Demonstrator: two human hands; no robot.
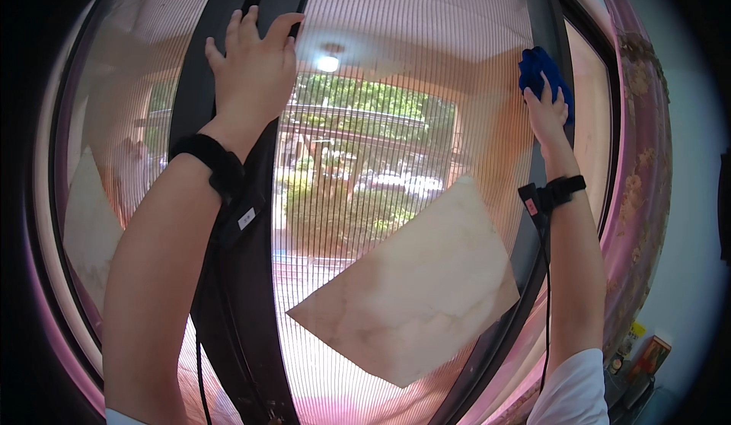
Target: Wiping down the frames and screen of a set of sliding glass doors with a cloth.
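Before me stands a dark-framed door or window with a finely lined, see-through panel (365, 208). My left hand (254, 71) lies with spread fingers on its dark left upright (245, 288), the thumb and index finger reaching the edge beside the panel. A blue cloth (531, 68) is in my right hand (548, 111), pressed against the upper part of the dark right upright (557, 31). My fingers cover part of the cloth. Lower on the panel, a pale four-cornered sheet (411, 294) sits tilted, with faint stains.
A pink patterned curtain (637, 157) hangs to the right, beside a pale wall (691, 196). Small items, including a reddish box (651, 356), stand at lower right. Black straps with cables circle both wrists. Greenery and a bright lamp (328, 63) show in the panel.
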